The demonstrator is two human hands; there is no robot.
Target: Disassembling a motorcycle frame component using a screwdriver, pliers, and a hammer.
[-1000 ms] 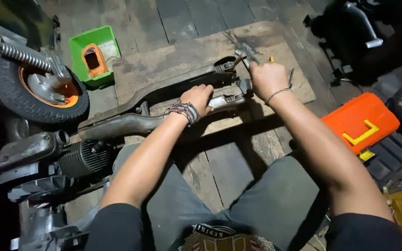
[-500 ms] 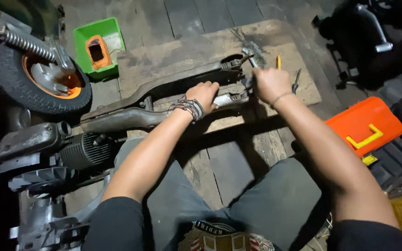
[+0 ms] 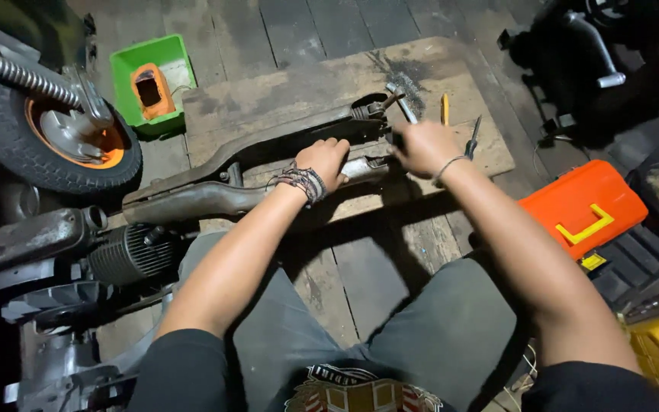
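The long metal frame part (image 3: pixel 215 187) lies on the wooden board (image 3: pixel 284 99), its long axis running from about 8 o'clock — the fat, rusty end near the engine — up to about 2 o'clock, where a round fitting (image 3: pixel 366 109) sits at its tip. Both hands work at that upper end.

The left hand (image 3: pixel 326 159) rests palm down on the part, fingers curled over the upper edge, pinning it to the board. It sits on the axis itself, a little toward 8 o'clock from the tip. The right hand (image 3: pixel 421 146) is closed in a fist around a metal tool (image 3: pixel 400 99) whose shaft sticks out toward 11 o'clock, ending near the round fitting. This hand lies just off the axis at 3 o'clock from the left hand, and it is the nearer of the two to the fitting. What kind of tool it is cannot be told, since the grip hides most of it.

Just beyond the right hand, at 1 o'clock, a yellow-handled screwdriver (image 3: pixel 445 108) and a dark screwdriver (image 3: pixel 473 137) lie on the board. Farther off: a green tray (image 3: pixel 127 65) at 11 o'clock, a small wheel (image 3: pixel 47 141) at 9 o'clock, an orange case (image 3: pixel 573 206) at 4 o'clock.
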